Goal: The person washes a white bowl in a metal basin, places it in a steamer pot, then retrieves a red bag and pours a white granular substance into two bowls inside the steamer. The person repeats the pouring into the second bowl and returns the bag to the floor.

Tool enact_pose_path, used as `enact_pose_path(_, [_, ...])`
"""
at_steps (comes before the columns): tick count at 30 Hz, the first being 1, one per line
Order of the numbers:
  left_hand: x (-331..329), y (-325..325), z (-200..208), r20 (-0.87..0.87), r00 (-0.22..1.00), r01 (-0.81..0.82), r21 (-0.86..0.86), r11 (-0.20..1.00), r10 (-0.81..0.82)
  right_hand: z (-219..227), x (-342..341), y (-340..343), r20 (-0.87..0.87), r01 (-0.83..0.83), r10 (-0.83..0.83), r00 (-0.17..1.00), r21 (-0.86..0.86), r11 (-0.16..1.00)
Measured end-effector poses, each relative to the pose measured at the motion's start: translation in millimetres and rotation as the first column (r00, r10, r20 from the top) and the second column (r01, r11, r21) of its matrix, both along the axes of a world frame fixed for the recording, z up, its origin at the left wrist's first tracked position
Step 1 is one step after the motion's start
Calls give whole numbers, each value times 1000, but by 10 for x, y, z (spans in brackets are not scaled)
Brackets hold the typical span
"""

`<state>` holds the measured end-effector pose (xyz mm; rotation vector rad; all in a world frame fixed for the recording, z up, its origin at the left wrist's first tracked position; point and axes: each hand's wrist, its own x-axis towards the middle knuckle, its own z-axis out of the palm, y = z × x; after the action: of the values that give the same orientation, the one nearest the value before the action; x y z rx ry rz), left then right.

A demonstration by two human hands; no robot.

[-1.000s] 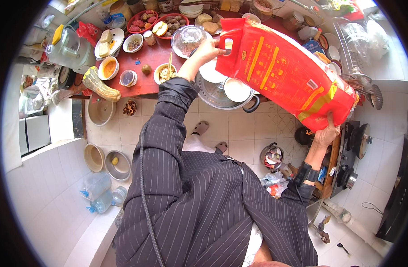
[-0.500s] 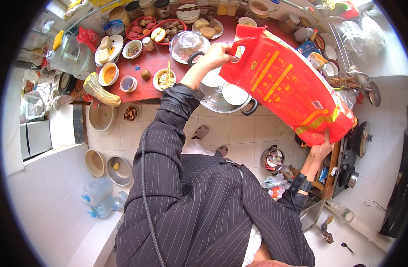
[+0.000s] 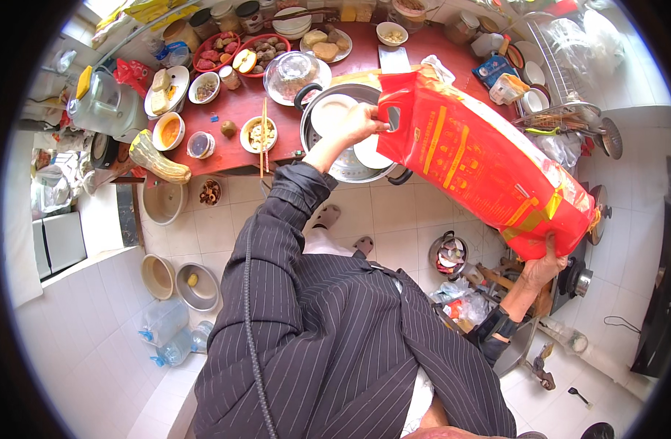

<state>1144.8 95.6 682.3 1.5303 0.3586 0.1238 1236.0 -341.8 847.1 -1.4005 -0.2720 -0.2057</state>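
Note:
I hold a large red plastic bag (image 3: 474,154) with yellow printed panels, tilted across the front right of the table. My left hand (image 3: 357,124) is closed on the bag's cut-out handle. My right hand (image 3: 542,269) grips its lower end, thumb on the front, the other fingers hidden behind. Beneath my left hand a metal pot (image 3: 306,135) with dark handles stands at the table's near edge. Inside it are a white bowl (image 3: 329,111) and a second white bowl (image 3: 372,155), partly covered by the bag. Whether the bag is open I cannot tell.
Bowls of food, a glass lid (image 3: 297,69), red baskets (image 3: 262,53) and a long squash (image 3: 158,157) crowd the red table (image 3: 233,157). Chopsticks (image 3: 264,135) overhang its near edge. Basins (image 3: 198,284), water bottles (image 3: 163,322) and a pot of scraps (image 3: 449,254) stand on the floor.
Both hands and the bag have shifted nearer to me, the right hand also farther right. More of the pot and the bowl in it shows.

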Motion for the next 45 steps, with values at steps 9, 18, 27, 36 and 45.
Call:
enact_pose_path(9, [-151, -25, -271, -46, 998, -46, -183, 982, 39, 450, -136, 410, 97, -62, 73, 993, -111, 992])
enact_pose_path(18, [-128, -44, -115, -48, 996, -84, -146, 986, 77, 344, -72, 297, 62, -68, 71, 996, -56, 996])
enact_pose_path(27, [137, -141, -9, -1, 1000, 9, -92, 996, -9, -182, -30, -251, -21, 83, -82, 996, 50, 995])
enact_pose_path(36, [292, -216, 250, -84, 994, 94, 248, 964, -75, -822, -54, -564, -203, 179, -142, 969, 182, 967])
enact_pose_path(45, [340, -360, 543, 11, 993, 106, 356, 929, -117, -1422, -121, -778, -331, 179, -65, 942, 329, 927])
